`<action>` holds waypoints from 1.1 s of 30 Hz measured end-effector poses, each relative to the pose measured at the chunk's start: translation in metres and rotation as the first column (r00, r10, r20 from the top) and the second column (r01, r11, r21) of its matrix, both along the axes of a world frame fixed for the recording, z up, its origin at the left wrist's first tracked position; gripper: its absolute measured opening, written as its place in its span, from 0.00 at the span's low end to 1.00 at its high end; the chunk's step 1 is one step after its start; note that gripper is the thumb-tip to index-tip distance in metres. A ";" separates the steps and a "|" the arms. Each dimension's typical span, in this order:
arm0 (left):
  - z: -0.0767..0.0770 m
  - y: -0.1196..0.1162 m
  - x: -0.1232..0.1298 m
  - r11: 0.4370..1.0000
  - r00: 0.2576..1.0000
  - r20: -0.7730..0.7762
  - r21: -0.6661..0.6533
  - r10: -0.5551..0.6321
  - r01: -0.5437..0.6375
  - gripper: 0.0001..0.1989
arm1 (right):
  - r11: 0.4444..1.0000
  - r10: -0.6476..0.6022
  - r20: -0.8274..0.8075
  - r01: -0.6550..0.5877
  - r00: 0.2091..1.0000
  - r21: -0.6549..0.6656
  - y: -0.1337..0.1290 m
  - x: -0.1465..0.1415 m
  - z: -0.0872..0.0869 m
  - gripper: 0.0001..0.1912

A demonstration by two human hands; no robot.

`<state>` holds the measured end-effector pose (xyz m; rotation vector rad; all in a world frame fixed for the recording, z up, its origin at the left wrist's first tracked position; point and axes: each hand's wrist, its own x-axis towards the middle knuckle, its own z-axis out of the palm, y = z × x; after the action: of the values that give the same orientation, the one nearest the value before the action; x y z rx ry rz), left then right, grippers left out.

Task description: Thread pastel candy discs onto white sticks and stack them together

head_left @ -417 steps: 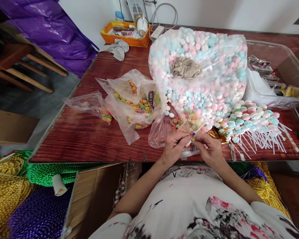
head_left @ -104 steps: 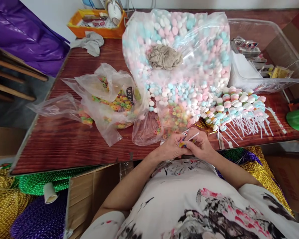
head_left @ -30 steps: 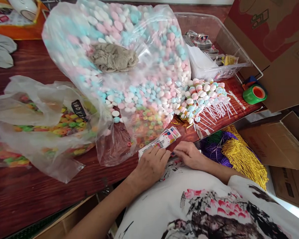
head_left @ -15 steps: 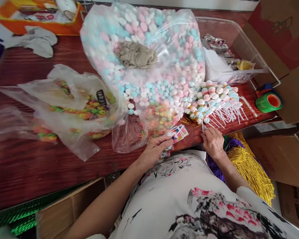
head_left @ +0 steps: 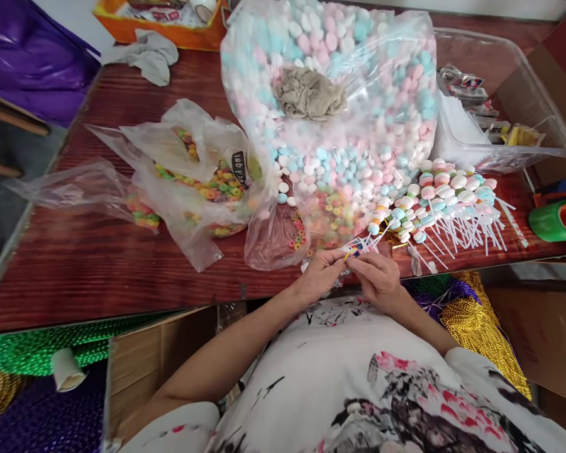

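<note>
My left hand [head_left: 324, 274] pinches small printed cards [head_left: 357, 249] at the table's front edge. Against it, my right hand [head_left: 380, 275] has its fingers closed at the lower end of a lollipop's white stick [head_left: 383, 235]. A bit of yellow shows between the fingertips; what it is I cannot make out. Just beyond and to the right lies a pile of candy lollipops [head_left: 446, 189], pastel discs stacked on white sticks. A large clear bag of pastel candies [head_left: 387, 148] stands behind my hands, with a smaller bag of colourful ring candies [head_left: 330, 220] in front of it.
Another bag of ring candies [head_left: 202, 182] lies left. A crumpled cloth [head_left: 311, 94] rests on the big bag. A clear plastic bin [head_left: 523, 151] and green tape [head_left: 554, 221] are at right. Bead strands [head_left: 485, 327] and a cardboard box [head_left: 141, 365] sit below the table edge.
My right hand has moved left from beside the lollipop pile to meet my left hand at the cards, bringing a lollipop by its stick. The view has swung left.
</note>
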<state>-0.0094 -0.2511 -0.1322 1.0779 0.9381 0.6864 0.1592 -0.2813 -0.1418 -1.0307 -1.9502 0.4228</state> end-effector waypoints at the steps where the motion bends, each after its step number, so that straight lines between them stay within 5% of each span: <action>1: 0.001 0.000 -0.002 1.000 1.000 0.004 0.009 -0.004 0.004 0.18 | 1.000 -0.002 0.039 0.001 0.999 0.019 0.000 0.000 0.000 0.17; 7: 0.008 -0.002 -0.011 0.998 0.996 -0.064 0.005 -0.059 0.060 0.11 | 0.990 0.039 0.069 -0.029 0.997 -0.141 -0.002 0.004 0.007 0.20; 12: 0.004 -0.008 -0.015 0.999 0.998 -0.048 0.023 -0.041 0.043 0.15 | 0.976 0.040 -0.013 -0.042 0.999 -0.215 0.001 0.000 0.009 0.17; 17: 0.001 -0.007 -0.018 0.996 0.995 -0.047 0.021 0.092 -0.091 0.16 | 0.948 -0.158 -0.194 0.094 0.968 -0.303 -0.014 -0.015 0.001 0.12; 19: 0.004 -0.005 -0.018 0.991 0.991 -0.015 0.030 0.131 -0.131 0.15 | 0.893 -0.274 -0.362 0.096 0.891 -0.441 -0.019 -0.022 -0.001 0.06; 24: 0.017 -0.003 -0.014 0.965 0.993 -0.014 0.235 0.121 -0.114 0.12 | 0.653 -0.400 -0.632 -0.278 0.663 -0.704 -0.009 -0.027 0.003 0.11; 27: 0.020 -0.003 -0.014 0.883 0.988 -0.128 0.469 0.083 -0.014 0.13 | 0.509 -0.409 -0.671 -0.455 0.619 -0.731 0.005 -0.017 0.007 0.13; 31: 0.025 -0.005 -0.017 0.681 0.932 -0.358 0.695 0.050 0.231 0.15 | 0.277 -0.264 -0.663 -0.604 0.700 -0.748 0.019 -0.004 0.010 0.17; 32: 0.028 -0.005 -0.017 0.621 0.906 -0.418 0.727 0.063 0.292 0.14 | 0.301 -0.206 -0.658 -0.593 0.725 -0.747 0.021 -0.002 0.012 0.17; 33: 0.031 -0.005 -0.018 0.564 0.880 -0.467 0.751 0.085 0.344 0.14 | 0.383 -0.126 -0.641 -0.559 0.758 -0.736 0.023 0.001 0.015 0.16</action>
<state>-0.0273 -0.2564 -0.1009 2.2293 0.9132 0.7723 0.1598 -0.2581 -0.1269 -1.0070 -1.1231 1.9390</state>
